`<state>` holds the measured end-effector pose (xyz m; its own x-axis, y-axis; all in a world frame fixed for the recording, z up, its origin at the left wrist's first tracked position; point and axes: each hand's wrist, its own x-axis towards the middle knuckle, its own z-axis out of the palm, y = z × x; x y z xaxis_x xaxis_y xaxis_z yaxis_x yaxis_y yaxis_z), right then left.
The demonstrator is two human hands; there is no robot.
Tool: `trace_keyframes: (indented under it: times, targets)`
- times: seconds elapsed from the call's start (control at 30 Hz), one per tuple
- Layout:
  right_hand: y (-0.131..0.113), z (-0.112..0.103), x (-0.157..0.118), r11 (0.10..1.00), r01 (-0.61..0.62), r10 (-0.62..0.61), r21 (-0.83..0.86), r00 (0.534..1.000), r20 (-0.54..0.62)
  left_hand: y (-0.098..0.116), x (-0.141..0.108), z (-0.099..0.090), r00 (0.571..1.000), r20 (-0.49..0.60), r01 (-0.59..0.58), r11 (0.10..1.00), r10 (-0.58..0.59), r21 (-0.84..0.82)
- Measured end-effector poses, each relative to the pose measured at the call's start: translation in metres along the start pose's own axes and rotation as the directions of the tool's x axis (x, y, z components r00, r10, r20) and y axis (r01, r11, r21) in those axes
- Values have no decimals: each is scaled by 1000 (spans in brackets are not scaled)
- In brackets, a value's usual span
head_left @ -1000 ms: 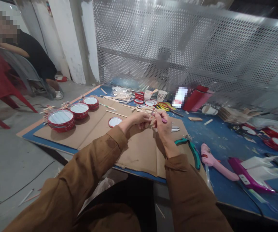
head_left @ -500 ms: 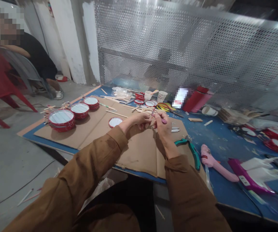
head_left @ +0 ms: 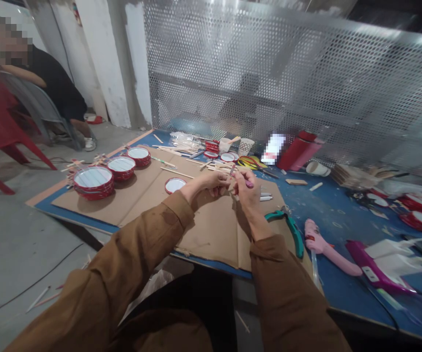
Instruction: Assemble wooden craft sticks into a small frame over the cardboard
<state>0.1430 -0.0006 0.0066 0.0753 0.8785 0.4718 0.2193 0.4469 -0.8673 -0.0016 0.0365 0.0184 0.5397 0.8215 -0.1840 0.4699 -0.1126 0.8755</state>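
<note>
Purple at tool handle, gripped in closed right hand; should feel light, stiff, best held there; cannot tell contents of curled left hand.

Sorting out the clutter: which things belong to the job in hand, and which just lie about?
Seemingly the job's:
- purple-ended tool, in the right hand, near the left hand
- cardboard beneath

Seemingly just lying about:
- lit phone
- red bottle
- tipped white cup

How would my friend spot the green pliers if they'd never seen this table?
Start at the blue table, then find the brown cardboard on it. Near the cardboard's right edge, just left of the pink glue gun, lie the pliers. Unlike the gun, they have two spread teal handles.
</note>
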Motion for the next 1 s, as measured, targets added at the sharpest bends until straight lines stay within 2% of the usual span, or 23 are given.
trace_keyframes:
  times: [0.3, 1.0]
  targets:
    - [3, 0, 1, 1000, 9, -9, -15, 1000, 7, -6, 5, 0, 1000, 14, -14, 1000, 14, -20]
    - [2, 0, 0, 1000, -1, 0, -27, 1000, -10, -5, 3, -2, 999, 25, -22, 1000, 22, -7]
